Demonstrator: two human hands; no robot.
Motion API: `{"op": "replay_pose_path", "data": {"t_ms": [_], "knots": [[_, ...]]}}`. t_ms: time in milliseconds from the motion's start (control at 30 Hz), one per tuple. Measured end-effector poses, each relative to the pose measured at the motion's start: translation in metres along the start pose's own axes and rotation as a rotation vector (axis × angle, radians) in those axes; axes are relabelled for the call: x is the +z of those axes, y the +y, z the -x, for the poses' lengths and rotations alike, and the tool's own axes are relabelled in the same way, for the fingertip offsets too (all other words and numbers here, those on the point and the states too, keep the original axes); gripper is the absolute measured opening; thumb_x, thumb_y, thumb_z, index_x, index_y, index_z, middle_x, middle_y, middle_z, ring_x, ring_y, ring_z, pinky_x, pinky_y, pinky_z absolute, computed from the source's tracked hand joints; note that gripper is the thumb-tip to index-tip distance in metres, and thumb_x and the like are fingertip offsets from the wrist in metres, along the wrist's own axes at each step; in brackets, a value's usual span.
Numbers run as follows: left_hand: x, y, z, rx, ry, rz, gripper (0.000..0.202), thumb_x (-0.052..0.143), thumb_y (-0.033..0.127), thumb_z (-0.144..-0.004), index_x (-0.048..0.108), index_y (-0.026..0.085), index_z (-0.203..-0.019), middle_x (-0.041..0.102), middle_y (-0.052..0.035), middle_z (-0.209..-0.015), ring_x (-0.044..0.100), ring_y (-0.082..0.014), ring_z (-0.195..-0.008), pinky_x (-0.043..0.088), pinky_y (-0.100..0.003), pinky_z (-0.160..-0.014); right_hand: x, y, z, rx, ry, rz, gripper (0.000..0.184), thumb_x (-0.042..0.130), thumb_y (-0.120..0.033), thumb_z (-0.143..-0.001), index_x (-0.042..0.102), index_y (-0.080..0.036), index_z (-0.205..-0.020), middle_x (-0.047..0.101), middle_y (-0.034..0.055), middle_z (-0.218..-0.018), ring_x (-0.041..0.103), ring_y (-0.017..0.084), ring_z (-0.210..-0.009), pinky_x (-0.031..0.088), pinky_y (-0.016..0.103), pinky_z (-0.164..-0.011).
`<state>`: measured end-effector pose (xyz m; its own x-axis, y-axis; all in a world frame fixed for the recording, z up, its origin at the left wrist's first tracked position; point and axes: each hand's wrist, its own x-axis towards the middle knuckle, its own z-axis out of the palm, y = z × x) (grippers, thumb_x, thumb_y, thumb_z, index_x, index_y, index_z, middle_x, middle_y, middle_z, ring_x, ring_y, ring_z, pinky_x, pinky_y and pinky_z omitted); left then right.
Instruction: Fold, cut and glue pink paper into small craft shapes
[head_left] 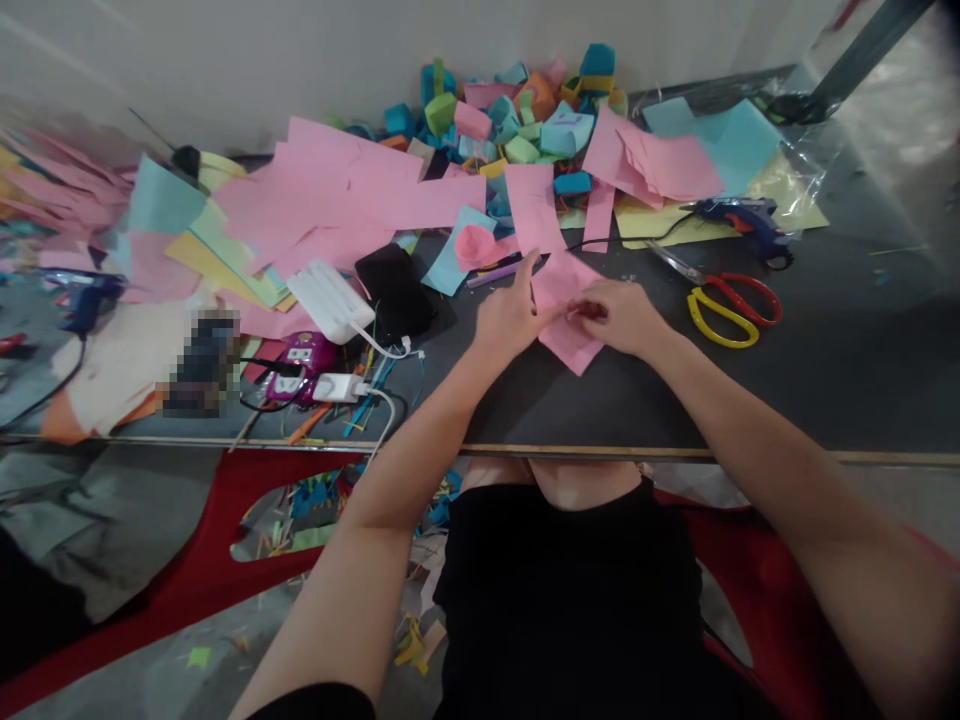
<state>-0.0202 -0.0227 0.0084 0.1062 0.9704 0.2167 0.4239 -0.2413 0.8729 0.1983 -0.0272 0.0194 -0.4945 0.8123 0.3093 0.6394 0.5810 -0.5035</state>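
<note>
A pink paper sheet (574,345) lies on the dark table in front of me, partly covered by my hands. On its left side rests my left hand (510,310), thumb raised and index finger stretched across the paper. My right hand (621,315) is closed at the sheet's right edge, its fingertips curled in and pinching at the paper; shadow hides the exact grip. Scissors (724,300) with red and yellow handles lie to the right of that hand. A purple pen (495,273) and a round pink paper piece (475,246) are beyond my left hand.
Folded coloured paper pieces (517,120) are heaped against the wall. A blue glue gun (742,220) lies at the right, another glue gun (79,295) at the far left. A white power bank (330,300), a black phone-like object (395,290) and a purple power strip (304,365) sit left.
</note>
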Motion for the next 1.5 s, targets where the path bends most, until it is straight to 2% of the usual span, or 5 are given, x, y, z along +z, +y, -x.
{"op": "replay_pose_path", "data": {"t_ms": [133, 300, 800, 1200, 1500], "knots": [[-0.024, -0.011, -0.014, 0.323, -0.083, -0.23, 0.022, 0.073, 0.03, -0.086, 0.077, 0.025, -0.107, 0.075, -0.0076, -0.122, 0.067, -0.0262, -0.117, 0.048, -0.043, -0.107, 0.006, 0.017, -0.007, 0.014, -0.052, -0.087, 0.021, 0.064, -0.025, -0.083, 0.077, -0.024, -0.1, 0.076, 0.005, -0.088, 0.063, 0.019, -0.075, 0.048, 0.035, -0.073], [-0.026, -0.017, -0.017, 0.605, -0.451, -0.455, 0.024, 0.057, 0.028, -0.099, 0.077, 0.024, -0.113, 0.07, -0.0086, -0.135, 0.065, -0.0221, -0.124, 0.05, -0.042, -0.108, -0.009, 0.026, -0.006, -0.038, -0.083, -0.079, 0.019, 0.061, -0.031, -0.089, 0.078, -0.026, -0.095, 0.078, 0.0074, -0.1, 0.069, 0.026, -0.095, 0.05, 0.042, -0.088], [-0.006, -0.006, -0.001, 0.554, -0.34, -0.663, 0.031, 0.059, 0.039, -0.1, 0.076, 0.019, -0.116, 0.074, -0.0105, -0.126, 0.069, -0.0239, -0.113, 0.055, -0.039, -0.096, -0.004, 0.022, -0.015, 0.359, 0.02, -0.083, 0.03, 0.082, -0.046, -0.068, 0.076, -0.02, -0.081, 0.072, 0.0052, -0.078, 0.061, 0.018, -0.069, 0.045, 0.035, -0.068], [-0.007, 0.0, 0.001, 0.624, -0.522, -0.531, 0.033, 0.047, 0.033, -0.106, 0.071, 0.023, -0.126, 0.069, -0.0054, -0.139, 0.062, -0.0185, -0.134, 0.05, -0.037, -0.112, 0.001, 0.025, -0.014, 0.311, 0.025, -0.059, 0.024, 0.079, -0.038, -0.073, 0.077, -0.02, -0.089, 0.071, 0.0048, -0.081, 0.061, 0.019, -0.073, 0.047, 0.037, -0.073], [0.0, 0.006, 0.001, 0.399, -0.365, -0.635, 0.044, 0.062, 0.037, -0.097, 0.063, 0.017, -0.136, 0.065, -0.0134, -0.14, 0.059, -0.029, -0.129, 0.046, -0.048, -0.112, -0.01, 0.021, 0.003, 0.035, -0.033, 0.07, 0.041, 0.088, -0.044, -0.071, 0.081, -0.023, -0.105, 0.073, 0.0113, -0.112, 0.064, 0.032, -0.107, 0.049, 0.048, -0.099]]}}
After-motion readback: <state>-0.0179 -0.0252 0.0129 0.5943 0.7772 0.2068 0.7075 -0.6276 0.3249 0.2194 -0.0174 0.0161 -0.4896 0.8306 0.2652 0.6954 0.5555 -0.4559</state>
